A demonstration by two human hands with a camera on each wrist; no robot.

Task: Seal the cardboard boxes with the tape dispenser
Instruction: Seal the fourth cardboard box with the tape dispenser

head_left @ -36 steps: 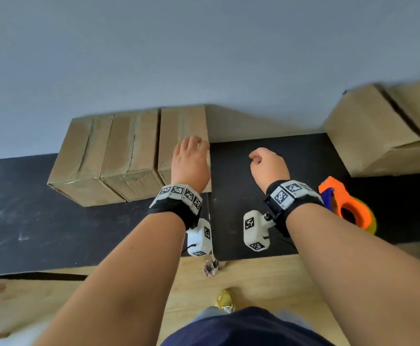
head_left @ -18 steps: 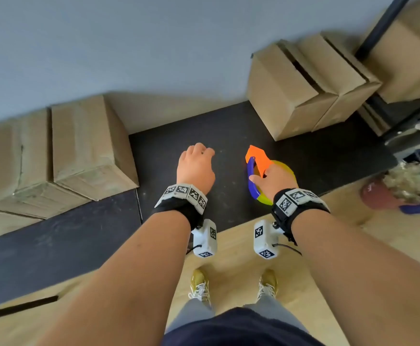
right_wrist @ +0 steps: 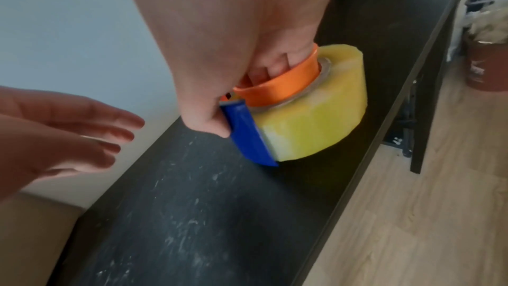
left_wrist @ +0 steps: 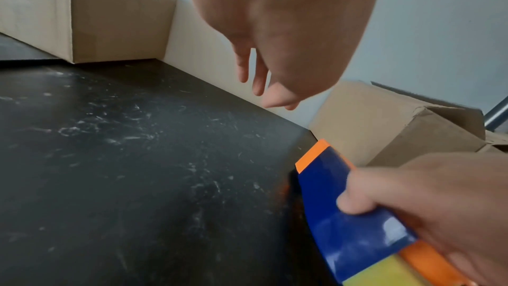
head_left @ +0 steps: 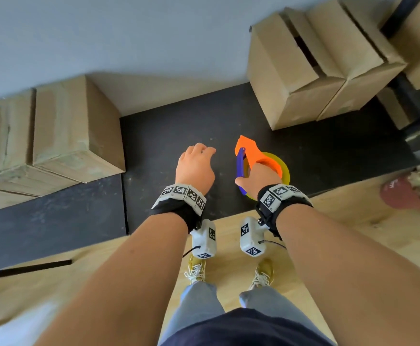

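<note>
Head view, surface: a scuffed black tabletop [head_left: 328,151] stood against a pale wall, above wood flooring.
Boxes: taped cardboard boxes [head_left: 76,126] sat far left; open-flapped boxes [head_left: 301,61] far right.
Tape dispenser [right_wrist: 288,103]: orange core, blue blade guard, yellow-tinted roll, on the tabletop between them.
Right hand [right_wrist: 233,36]: fingers hooked inside the core, thumb on the guard.
Left hand [head_left: 195,167]: hovered just beside it, fingers loose, holding nothing.

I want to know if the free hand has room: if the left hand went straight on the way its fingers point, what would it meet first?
Probably the pale wall behind the black tabletop. The left hand hovers empty, fingers pointing over bare tabletop between the cardboard boxes; depth is unclear.
</note>
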